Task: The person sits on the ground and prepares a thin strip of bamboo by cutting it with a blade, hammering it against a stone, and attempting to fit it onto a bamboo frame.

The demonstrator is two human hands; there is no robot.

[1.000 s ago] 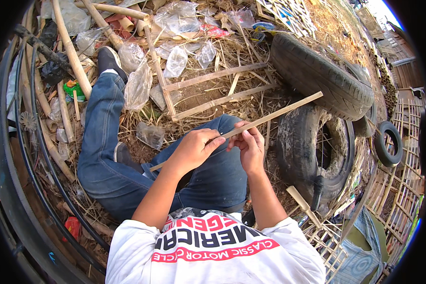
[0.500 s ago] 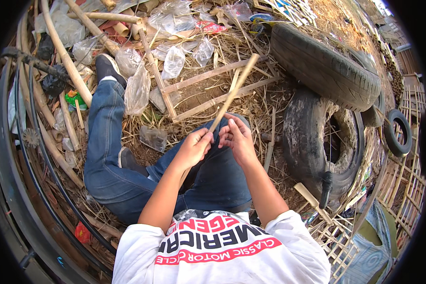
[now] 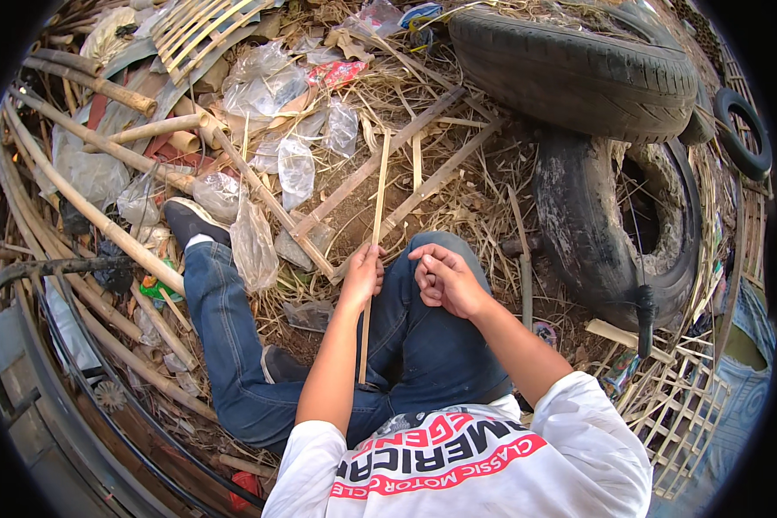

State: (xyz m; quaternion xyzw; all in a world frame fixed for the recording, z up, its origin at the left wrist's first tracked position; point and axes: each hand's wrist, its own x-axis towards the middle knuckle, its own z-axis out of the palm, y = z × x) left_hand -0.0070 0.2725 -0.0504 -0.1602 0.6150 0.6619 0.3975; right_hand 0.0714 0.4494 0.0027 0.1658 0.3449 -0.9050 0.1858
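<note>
My left hand [image 3: 362, 273] is closed around a long thin bamboo strip [image 3: 380, 197], which stands nearly upright in the view. The strip's far end reaches over the littered ground and its near end lies over my lap. Beside it, above my bent right knee, my right hand [image 3: 446, 281] is apart from the strip. Its fingers are loosely curled with gaps between them, and nothing shows in them. Just beyond my hands, joined bamboo slats [image 3: 345, 190] lie on the ground like an open frame.
A tyre [image 3: 578, 73] rests against another worn tyre [image 3: 578, 224] at the right, near a dark-handled tool [image 3: 645, 319]. Bamboo poles [image 3: 95, 203] and clear plastic bags [image 3: 296, 173] litter the left and far ground. A black metal frame [image 3: 39, 345] stands at the left; woven bamboo lattice [image 3: 678, 406] lies at the right.
The bamboo strip has swung from slanting right to nearly upright. My right hand has drawn away from it to the right, its fingers curling more. The whole view has shifted.
</note>
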